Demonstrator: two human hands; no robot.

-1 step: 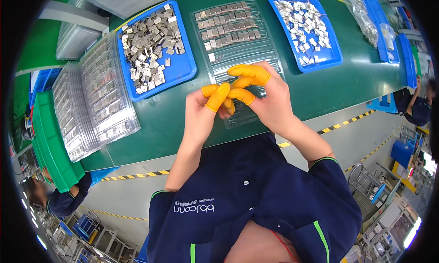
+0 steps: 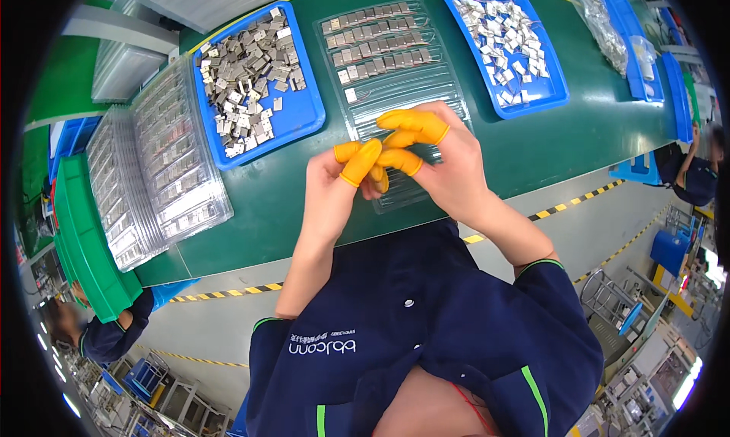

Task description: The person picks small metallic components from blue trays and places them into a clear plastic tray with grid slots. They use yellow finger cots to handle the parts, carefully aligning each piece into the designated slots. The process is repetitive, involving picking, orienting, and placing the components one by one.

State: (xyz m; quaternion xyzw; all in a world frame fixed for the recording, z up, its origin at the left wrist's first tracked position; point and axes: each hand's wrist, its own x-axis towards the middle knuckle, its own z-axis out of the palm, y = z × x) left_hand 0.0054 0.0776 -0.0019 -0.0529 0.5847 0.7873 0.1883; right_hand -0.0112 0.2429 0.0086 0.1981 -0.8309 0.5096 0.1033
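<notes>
My left hand [image 2: 328,190] and my right hand [image 2: 454,163] meet over the near part of a clear plastic tray [image 2: 414,87], with yellow rubber cots on several fingers. The fingertips of both are pinched together; whatever lies between them is hidden. Farther up the tray, several rows of small grey metal-cased parts [image 2: 380,38] with thin wires fill its slots. One single part [image 2: 350,95] with a white face sits at the left of the row below them.
Left of the tray, a blue tray [image 2: 298,121] holds loose grey metal cases. Another blue tray [image 2: 541,95] at the right has white parts with wires. Stacked clear trays [image 2: 182,163] and a green bin [image 2: 87,232] stand at far left. Co-workers [image 2: 699,171] appear at both sides.
</notes>
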